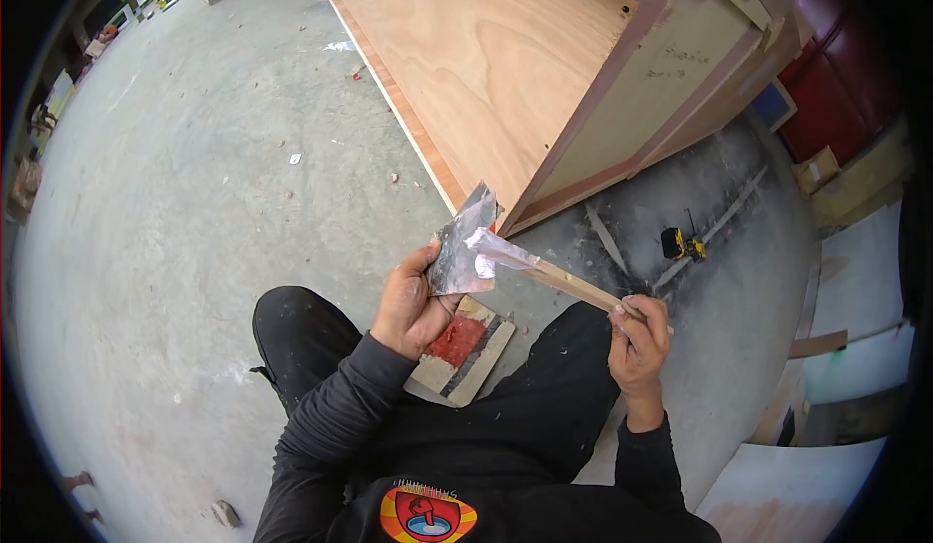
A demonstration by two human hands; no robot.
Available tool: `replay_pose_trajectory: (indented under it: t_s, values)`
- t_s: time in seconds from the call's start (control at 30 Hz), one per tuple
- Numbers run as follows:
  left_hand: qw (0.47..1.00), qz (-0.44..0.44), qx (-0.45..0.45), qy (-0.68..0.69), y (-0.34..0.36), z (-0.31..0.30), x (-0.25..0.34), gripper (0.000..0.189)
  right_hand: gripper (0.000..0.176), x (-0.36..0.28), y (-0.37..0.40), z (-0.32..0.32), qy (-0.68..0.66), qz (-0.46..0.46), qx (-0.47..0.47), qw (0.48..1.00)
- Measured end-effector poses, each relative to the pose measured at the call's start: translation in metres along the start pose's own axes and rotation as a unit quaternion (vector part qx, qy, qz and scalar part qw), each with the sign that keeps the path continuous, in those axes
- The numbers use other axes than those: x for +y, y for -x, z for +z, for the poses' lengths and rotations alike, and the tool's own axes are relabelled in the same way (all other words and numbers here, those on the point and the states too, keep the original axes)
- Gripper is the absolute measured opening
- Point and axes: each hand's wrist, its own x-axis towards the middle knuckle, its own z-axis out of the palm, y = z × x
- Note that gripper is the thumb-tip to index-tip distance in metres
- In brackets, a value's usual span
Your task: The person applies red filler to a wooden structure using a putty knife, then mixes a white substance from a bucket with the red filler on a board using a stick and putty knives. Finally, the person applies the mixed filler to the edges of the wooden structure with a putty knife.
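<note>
My left hand [410, 308] is closed on a flat metal plate [453, 263] smeared with pale paste. In my right hand [640, 349] is the far end of a thin wooden stick [573, 283], held between fingers and thumb. The stick's other end is coated with pinkish-white paste [496, 249] and lies against the plate's right side. Below my left hand, between my knees, a board with a red patch [457, 341] and pale wood strips rests low down, partly hidden by the hand.
A large plywood cabinet [486, 67] stands just ahead on the concrete floor [214, 174]. A yellow and black power drill [683, 244] lies to its right. Pale sheets [860, 281] are at the far right, and a small lump [225, 514] lies at lower left.
</note>
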Motion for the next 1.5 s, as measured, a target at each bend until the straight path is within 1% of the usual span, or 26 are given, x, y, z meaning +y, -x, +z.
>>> replay_pose_trajectory:
  t_s: [0.1,0.2,0.33,0.4,0.53,0.6,0.63,0.7,0.83,0.9,0.93,1.0,1.03,1.1,1.13,1.2,1.3,1.43,1.5]
  values:
    - [0.999,-0.005,-0.01,0.036,-0.002,-0.005,0.006,0.037,0.026,0.009,0.008,-0.01,-0.011,0.002,-0.01,1.0]
    - [0.999,0.0,-0.007,0.041,-0.001,-0.002,0.007,0.037,0.025,0.014,0.009,-0.02,0.001,0.007,-0.025,1.0]
    - [1.0,0.005,0.007,0.011,0.002,0.009,0.0,0.034,0.025,0.003,0.0,-0.016,-0.014,0.02,-0.006,1.0]
    - [1.0,-0.002,-0.021,0.007,0.002,0.007,-0.002,0.034,0.027,-0.001,-0.002,-0.01,-0.023,0.007,-0.006,1.0]
    - [0.999,0.007,-0.015,0.028,0.001,0.003,0.004,0.034,0.027,0.01,0.004,-0.014,-0.041,0.001,-0.018,0.999]
    - [0.998,-0.002,-0.036,0.053,-0.001,-0.004,0.009,0.04,0.021,0.013,0.004,-0.023,0.001,-0.02,-0.041,0.999]
    - [0.998,-0.002,-0.036,0.053,0.0,-0.005,0.009,0.04,0.021,0.012,0.004,-0.023,0.002,-0.02,-0.041,0.999]
    - [0.999,0.004,-0.027,0.04,0.0,-0.005,0.009,0.041,0.016,0.008,0.005,-0.024,-0.066,0.045,-0.037,0.996]
    - [0.999,0.0,-0.013,0.045,-0.001,-0.003,0.008,0.04,0.018,-0.006,-0.003,-0.02,-0.093,0.057,-0.053,0.993]
    - [0.999,0.013,-0.011,0.028,0.001,0.003,0.005,0.033,0.025,-0.01,-0.006,-0.016,-0.113,0.06,-0.084,0.988]
    - [0.999,0.014,-0.011,0.027,0.002,0.004,0.004,0.033,0.025,-0.01,-0.005,-0.014,-0.114,0.059,-0.083,0.988]
    - [1.0,0.008,0.012,0.015,0.002,0.005,0.002,0.034,0.026,-0.01,-0.001,-0.009,-0.179,0.108,-0.102,0.973]
    - [1.0,0.009,0.013,0.015,0.003,0.005,0.002,0.034,0.026,-0.01,-0.002,-0.009,-0.179,0.108,-0.103,0.972]
    - [1.0,0.009,0.023,-0.001,0.003,0.006,0.0,0.034,0.025,-0.009,-0.001,-0.009,-0.185,0.123,-0.143,0.965]
    - [1.0,0.01,0.023,-0.001,0.004,0.007,0.001,0.034,0.025,-0.008,0.0,-0.01,-0.185,0.122,-0.144,0.964]
    - [1.0,0.007,0.005,-0.021,0.005,0.009,0.003,0.034,0.024,-0.004,0.003,-0.014,-0.215,0.141,-0.159,0.953]
    - [1.0,0.009,0.0,-0.017,0.005,0.011,0.006,0.034,0.022,0.003,0.006,-0.027,-0.19,0.15,-0.193,0.951]
    - [1.0,0.007,-0.002,0.004,0.004,0.006,0.006,0.035,0.022,0.007,0.007,-0.034,-0.186,0.168,-0.182,0.951]
    - [1.0,0.001,0.006,0.004,0.003,0.007,0.004,0.035,0.022,-0.001,0.0,-0.028,-0.196,0.165,-0.156,0.954]
